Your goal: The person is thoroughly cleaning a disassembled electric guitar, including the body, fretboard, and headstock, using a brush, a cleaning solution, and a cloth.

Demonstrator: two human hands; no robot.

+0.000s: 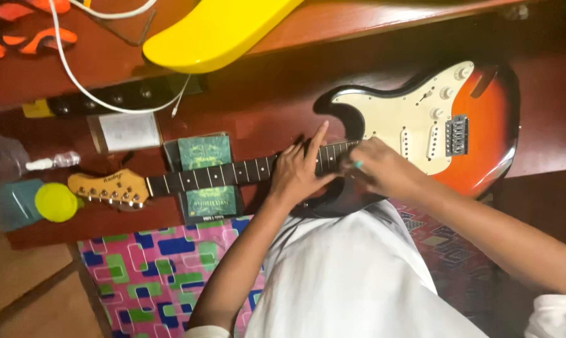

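A sunburst electric guitar lies flat on the dark red table. The left hand rests on its neck with fingers spread. The right hand pinches something small and teal over the strings by the body.

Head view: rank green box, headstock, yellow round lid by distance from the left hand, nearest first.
From the left hand:
1. Green box, under the neck, just beside the hand.
2. Headstock, at the neck's far end.
3. Yellow round lid, just past the headstock.
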